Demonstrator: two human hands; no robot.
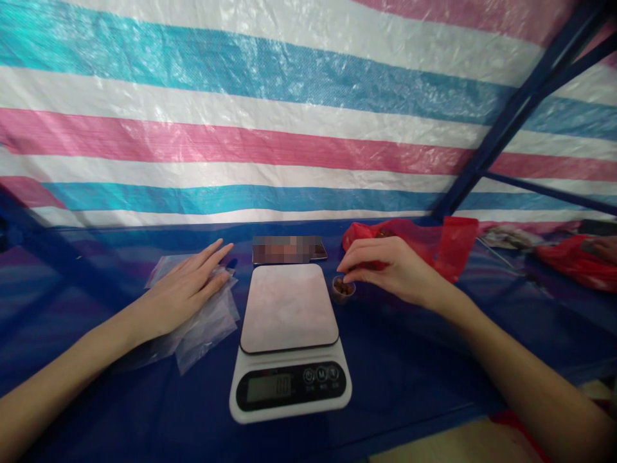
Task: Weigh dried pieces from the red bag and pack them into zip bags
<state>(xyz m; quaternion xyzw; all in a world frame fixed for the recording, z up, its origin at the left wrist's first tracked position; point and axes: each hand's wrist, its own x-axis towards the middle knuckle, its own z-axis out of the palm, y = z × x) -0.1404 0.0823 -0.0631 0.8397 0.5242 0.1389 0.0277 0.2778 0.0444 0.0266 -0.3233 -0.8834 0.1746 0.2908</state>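
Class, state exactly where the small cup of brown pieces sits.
In the head view, the small cup stands just right of the scale, under the right hand's fingertips, before the red bag.

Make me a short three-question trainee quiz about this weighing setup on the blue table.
1. True or false: the flat platform of the white digital kitchen scale is bare.
2. Which hand lies flat on the clear plastic bags?
3. The small round cup of brown pieces sits: A) on the scale, B) beside the scale's right edge, C) inside the red plastic bag.

Key: 1 true. 2 the left hand. 3 B; the right hand hovers over it, fingertips pinched.
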